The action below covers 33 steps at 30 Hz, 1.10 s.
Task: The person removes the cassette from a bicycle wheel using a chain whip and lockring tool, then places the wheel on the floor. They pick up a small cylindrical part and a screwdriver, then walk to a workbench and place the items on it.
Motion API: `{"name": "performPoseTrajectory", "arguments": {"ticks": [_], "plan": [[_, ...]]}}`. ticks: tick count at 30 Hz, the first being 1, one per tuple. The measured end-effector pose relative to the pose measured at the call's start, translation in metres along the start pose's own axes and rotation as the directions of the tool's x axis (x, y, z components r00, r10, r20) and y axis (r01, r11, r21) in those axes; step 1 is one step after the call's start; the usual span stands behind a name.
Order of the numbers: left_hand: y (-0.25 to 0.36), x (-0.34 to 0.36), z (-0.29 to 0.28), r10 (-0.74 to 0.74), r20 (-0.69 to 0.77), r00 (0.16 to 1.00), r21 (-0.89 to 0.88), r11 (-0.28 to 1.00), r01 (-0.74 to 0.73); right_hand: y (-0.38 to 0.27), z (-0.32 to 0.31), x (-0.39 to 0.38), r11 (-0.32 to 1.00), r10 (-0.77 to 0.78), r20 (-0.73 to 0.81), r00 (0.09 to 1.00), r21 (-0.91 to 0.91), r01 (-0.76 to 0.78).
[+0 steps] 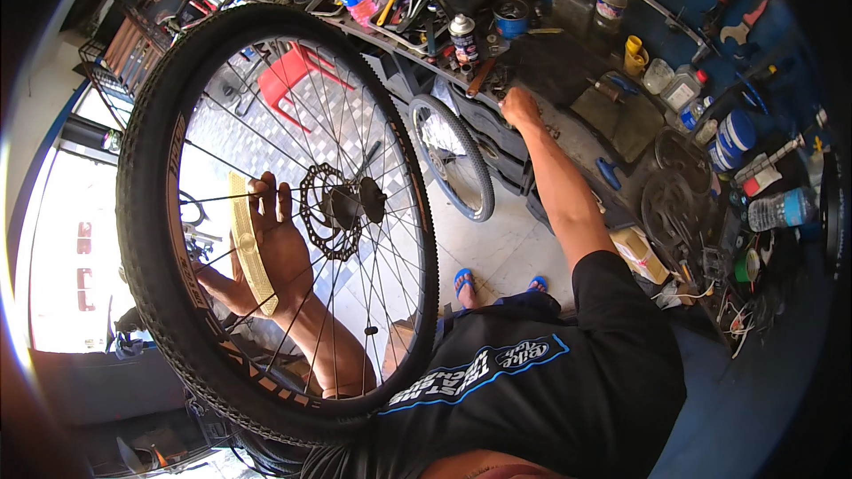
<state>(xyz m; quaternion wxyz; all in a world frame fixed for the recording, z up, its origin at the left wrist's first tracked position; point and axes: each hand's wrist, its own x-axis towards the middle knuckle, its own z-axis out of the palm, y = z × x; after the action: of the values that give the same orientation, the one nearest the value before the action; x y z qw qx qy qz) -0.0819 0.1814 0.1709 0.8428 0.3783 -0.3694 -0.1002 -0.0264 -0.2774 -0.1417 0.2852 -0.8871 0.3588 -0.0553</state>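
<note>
My left hand point(275, 262) grips a large bicycle wheel point(133, 195) through its spokes, fingers curled beside a yellow reflector point(248, 239). The wheel is raised at my left, with a black tire and a disc rotor point(324, 239) around the hub. My right arm stretches to the cluttered workbench, where my right hand point(520, 108) is closed among dark tools and small parts near a spray can point(463, 38). What its fingers hold is hidden.
Another wheel point(479, 177) leans below the workbench point(586, 160). A red plastic chair point(280, 80) stands beyond my wheel on the tiled floor. Bottles, tubs point(732, 133) and several tools line the bench and blue wall. My sandalled feet point(466, 288) show below.
</note>
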Motion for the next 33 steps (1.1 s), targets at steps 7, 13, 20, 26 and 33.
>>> {"name": "performPoseTrajectory", "arguments": {"ticks": [7,13,20,26,33], "plan": [[-0.027,0.025,0.022,-0.028,0.080,0.996,-0.105,0.994,0.036,0.019,-0.030,-0.021,0.990,0.009,-0.131,0.991,0.137,0.010],[-0.051,0.041,0.051,-0.050,0.151,0.987,-0.183,0.980,0.078,0.038,-0.073,-0.048,0.957,-0.045,-0.162,0.986,0.278,0.089],[-0.050,0.042,0.058,-0.053,0.176,0.983,-0.197,0.976,0.088,0.015,-0.050,-0.046,0.982,-0.112,-0.096,0.989,0.141,0.125],[-0.030,0.032,0.052,-0.026,0.149,0.989,-0.158,0.986,0.049,0.020,-0.017,-0.016,0.983,-0.183,-0.096,0.978,0.002,0.184],[-0.025,0.028,0.038,0.001,0.120,0.993,-0.127,0.992,0.015,0.029,-0.007,-0.001,0.962,-0.211,-0.162,0.964,0.139,0.234]]}}
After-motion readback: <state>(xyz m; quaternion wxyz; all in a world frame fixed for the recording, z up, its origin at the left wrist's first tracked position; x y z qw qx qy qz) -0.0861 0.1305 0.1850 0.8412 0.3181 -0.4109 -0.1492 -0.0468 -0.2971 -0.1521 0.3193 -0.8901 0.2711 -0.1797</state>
